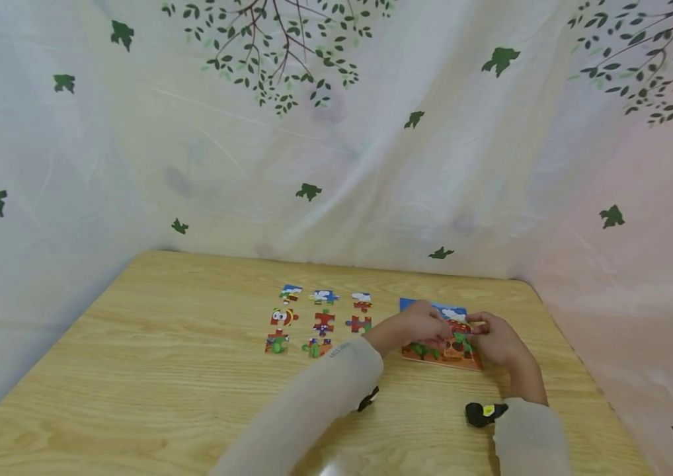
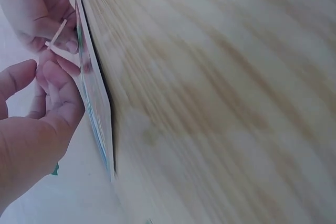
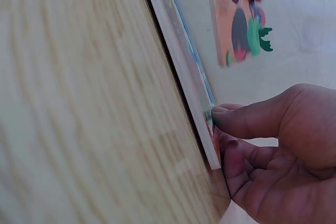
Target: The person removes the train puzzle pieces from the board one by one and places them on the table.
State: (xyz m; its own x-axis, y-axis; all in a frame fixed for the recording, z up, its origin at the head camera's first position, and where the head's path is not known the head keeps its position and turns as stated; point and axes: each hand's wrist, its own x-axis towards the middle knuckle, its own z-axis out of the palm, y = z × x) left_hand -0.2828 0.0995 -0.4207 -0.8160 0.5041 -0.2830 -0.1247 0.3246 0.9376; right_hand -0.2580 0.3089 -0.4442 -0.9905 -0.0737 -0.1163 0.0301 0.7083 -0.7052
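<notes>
A colourful jigsaw puzzle board (image 1: pixel 426 355) lies on the right part of the table, partly hidden by both hands. Above it, my left hand (image 1: pixel 422 324) pinches a puzzle piece (image 3: pixel 239 38) with an orange, grey and green print. In the left wrist view the left hand (image 2: pixel 42 124) appears beside the board's surface, and the piece (image 2: pixel 58 32) shows only as thin edges. My right hand (image 3: pixel 283 145) grips the board's edge near a corner, thumb on its face. The head view has the right hand (image 1: pixel 497 340) at the board's right side.
Left of the board, several loose puzzle pieces stand in rows, among them a red one with eyes (image 1: pixel 283 317) and a red centre one (image 1: pixel 324 322). Around the wooden table (image 1: pixel 164 357) hangs a pale curtain (image 1: pixel 360 178) printed with leaves. Dark wrist cameras (image 1: pixel 484 414) sit near the sleeves.
</notes>
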